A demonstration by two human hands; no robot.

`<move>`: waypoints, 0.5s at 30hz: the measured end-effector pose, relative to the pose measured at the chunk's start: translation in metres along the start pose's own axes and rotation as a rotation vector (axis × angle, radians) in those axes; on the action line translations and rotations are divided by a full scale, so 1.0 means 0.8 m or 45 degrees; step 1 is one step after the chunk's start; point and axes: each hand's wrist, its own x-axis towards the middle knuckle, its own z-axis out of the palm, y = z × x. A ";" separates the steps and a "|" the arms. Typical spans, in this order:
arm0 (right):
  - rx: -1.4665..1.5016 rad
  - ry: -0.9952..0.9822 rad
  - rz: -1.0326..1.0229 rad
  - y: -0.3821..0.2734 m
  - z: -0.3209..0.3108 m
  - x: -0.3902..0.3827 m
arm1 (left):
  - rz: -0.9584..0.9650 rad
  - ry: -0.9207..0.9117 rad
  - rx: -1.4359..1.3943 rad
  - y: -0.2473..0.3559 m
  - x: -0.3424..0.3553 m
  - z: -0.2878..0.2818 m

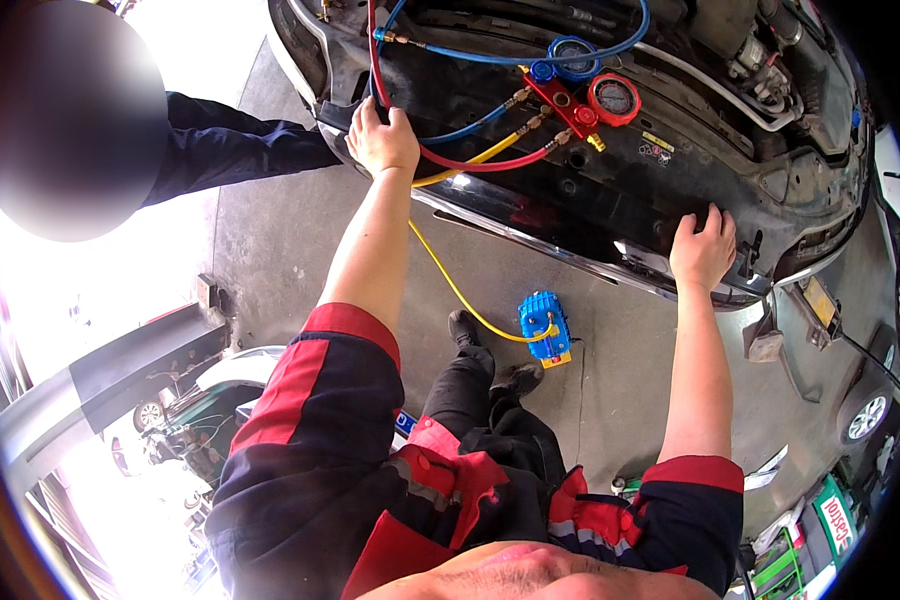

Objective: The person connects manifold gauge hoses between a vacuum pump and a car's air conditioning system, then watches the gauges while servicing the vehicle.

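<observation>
the red gauge manifold (570, 106) lies between the hands on the black front panel (610, 192), slanting from far left toward its near right corner; its red hose (520, 161) runs by the left hand (383, 143), the fingers' grip unclear; the right hand (705, 252), fingers slightly spread, rests at the near edge.

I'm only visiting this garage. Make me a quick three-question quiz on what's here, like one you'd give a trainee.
1. True or false: the blue unit sits on the floor.
2. Which colour is the hose that reaches it: a) red, b) blue, c) yellow?
3. Fill in: the red manifold carries ___ round gauges.

Key:
1. True
2. c
3. two
</observation>
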 end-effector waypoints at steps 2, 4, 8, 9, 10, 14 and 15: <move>-0.020 -0.022 0.010 0.000 -0.001 0.001 | 0.000 0.005 0.001 0.001 0.000 0.000; -0.018 -0.025 0.014 0.001 -0.003 0.001 | 0.000 0.010 -0.003 0.003 -0.001 -0.001; -0.013 -0.055 0.022 0.000 0.001 -0.001 | -0.006 0.004 0.007 -0.003 -0.001 0.003; -0.013 -0.054 0.023 0.001 0.001 -0.001 | -0.006 0.007 0.007 -0.001 -0.001 0.002; -0.021 -0.045 0.019 0.003 0.002 -0.001 | -0.006 0.008 0.006 -0.001 -0.002 0.001; -0.011 -0.040 0.016 0.002 0.000 -0.001 | -0.008 0.008 -0.001 0.001 -0.003 -0.001; -0.011 -0.039 0.016 0.001 -0.001 -0.001 | -0.008 0.010 -0.003 0.001 -0.003 -0.001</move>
